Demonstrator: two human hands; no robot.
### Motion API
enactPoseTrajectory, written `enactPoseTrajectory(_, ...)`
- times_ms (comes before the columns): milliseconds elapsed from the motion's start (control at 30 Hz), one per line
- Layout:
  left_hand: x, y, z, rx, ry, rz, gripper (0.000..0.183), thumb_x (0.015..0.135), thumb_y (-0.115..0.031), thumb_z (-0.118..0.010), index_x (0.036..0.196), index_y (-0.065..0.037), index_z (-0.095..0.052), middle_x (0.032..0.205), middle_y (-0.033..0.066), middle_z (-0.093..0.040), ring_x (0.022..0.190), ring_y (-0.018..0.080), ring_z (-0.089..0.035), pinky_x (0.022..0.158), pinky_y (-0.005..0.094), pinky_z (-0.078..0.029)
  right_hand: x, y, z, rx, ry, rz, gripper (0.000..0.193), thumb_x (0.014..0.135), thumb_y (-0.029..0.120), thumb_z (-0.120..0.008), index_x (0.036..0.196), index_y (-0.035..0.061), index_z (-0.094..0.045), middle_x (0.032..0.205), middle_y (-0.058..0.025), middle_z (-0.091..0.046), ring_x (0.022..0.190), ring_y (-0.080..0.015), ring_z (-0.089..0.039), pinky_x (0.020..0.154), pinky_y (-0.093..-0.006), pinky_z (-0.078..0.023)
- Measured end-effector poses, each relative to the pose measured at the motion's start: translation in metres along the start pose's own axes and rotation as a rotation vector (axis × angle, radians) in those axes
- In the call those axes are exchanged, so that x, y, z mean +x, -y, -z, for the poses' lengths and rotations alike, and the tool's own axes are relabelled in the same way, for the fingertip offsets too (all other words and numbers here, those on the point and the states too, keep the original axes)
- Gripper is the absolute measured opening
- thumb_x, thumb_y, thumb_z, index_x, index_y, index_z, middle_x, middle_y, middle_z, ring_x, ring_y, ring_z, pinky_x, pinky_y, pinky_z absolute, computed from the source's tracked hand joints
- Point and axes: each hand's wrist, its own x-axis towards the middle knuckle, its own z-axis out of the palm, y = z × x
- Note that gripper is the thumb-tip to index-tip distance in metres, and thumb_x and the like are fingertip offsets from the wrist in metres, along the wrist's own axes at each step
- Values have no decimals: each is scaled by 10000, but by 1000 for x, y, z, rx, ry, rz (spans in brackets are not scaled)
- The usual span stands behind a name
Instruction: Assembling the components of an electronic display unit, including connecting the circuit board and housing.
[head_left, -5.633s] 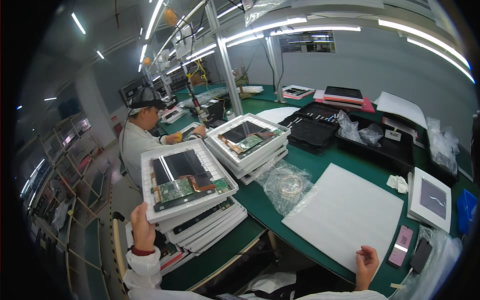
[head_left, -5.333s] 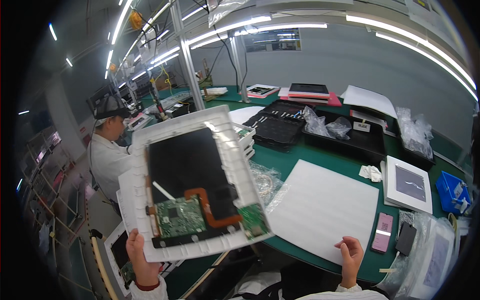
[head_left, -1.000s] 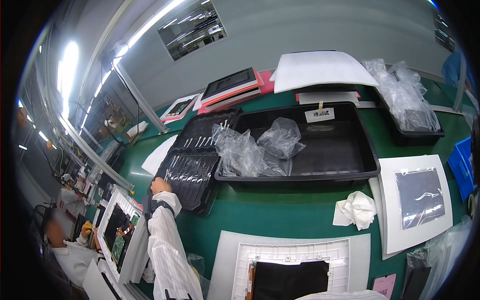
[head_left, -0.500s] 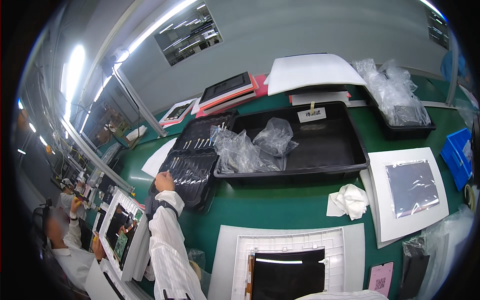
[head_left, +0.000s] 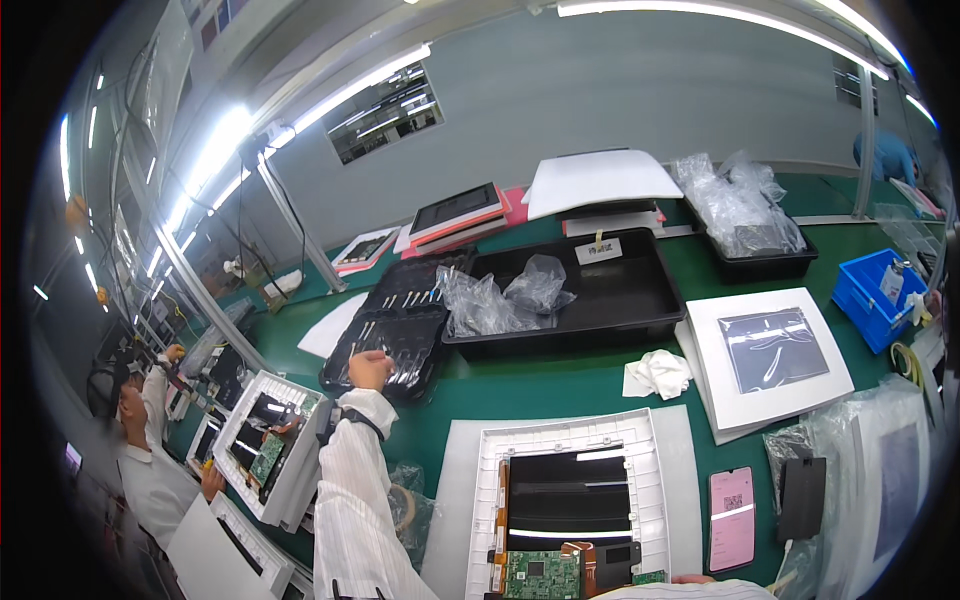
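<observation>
My left hand (head_left: 370, 369) reaches over the near end of a black moulded tray (head_left: 420, 345), its fingers drawn together. Whatever lies between them is hidden. Several small pale-ended parts (head_left: 405, 299) lie in the tray's farther rows. In front of me, a white-framed display panel (head_left: 655, 480) rests on a white foam sheet (head_left: 688, 450). A green circuit board (head_left: 543, 574) and an orange flat cable (head_left: 503, 510) show on the panel. Only a sliver of my right hand (head_left: 692, 578) shows beside the panel's near right corner; its fingers are mostly covered by the sleeve.
A large black bin (head_left: 570, 340) holds clear plastic bags (head_left: 490, 300). Right of it are a crumpled white cloth (head_left: 660, 374), a film-covered panel (head_left: 700, 390), a pink phone (head_left: 732, 515) and a blue bin (head_left: 868, 300). At left, a co-worker (head_left: 155, 475) sits near another open panel (head_left: 300, 490).
My left hand has moved slightly rightward over the black tray. The view has shifted, bringing the circuit board on the near panel and a bit of my right hand into sight.
</observation>
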Motion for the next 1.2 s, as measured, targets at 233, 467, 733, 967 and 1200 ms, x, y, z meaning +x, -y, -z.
enactPoseTrajectory(233,-26,-21,-6,-139,71,66,247,645,19,-730,873,82,-658,729,143,-674,606,183,-665,546,272,-549,1,-4,3,-69,-18,13,150,901,114,-575,978,-4,-626,866,-94,-644,720,-157,-600,640,-259,-479)
enactPoseTrajectory(467,-17,-7,-15,-35,94,-112,199,698,-73,-720,858,40,-682,680,105,-671,549,139,-635,537,258,-506,3,2,3,-105,-28,0,141,895,100,-579,973,-8,-623,862,-97,-646,718,-160,-603,635,-261,-478)
enactPoseTrajectory(733,-23,-18,-19,-423,164,-15,197,804,-21,-634,969,86,-624,731,80,-642,560,118,-575,521,230,-477,-8,0,3,-84,-28,-11,136,890,85,-577,989,2,-618,887,-88,-640,733,-158,-595,653,-265,-481)
enactPoseTrajectory(967,-191,-138,8,-833,778,49,208,845,-102,-645,980,56,-629,809,69,-644,720,116,-601,641,237,-492,-10,-13,6,-131,114,252,180,819,43,-618,989,8,-571,940,-116,-581,836,-183,-575,740,-281,-469)
enactPoseTrajectory(1200,-366,-176,71,-662,1475,11,162,839,-67,-655,965,35,-657,849,85,-673,796,111,-631,722,223,-505,4,64,-52,676,270,-108,287,882,52,-599,1121,-72,-500,1001,-125,-620,895,-141,-610,790,-252,-482)
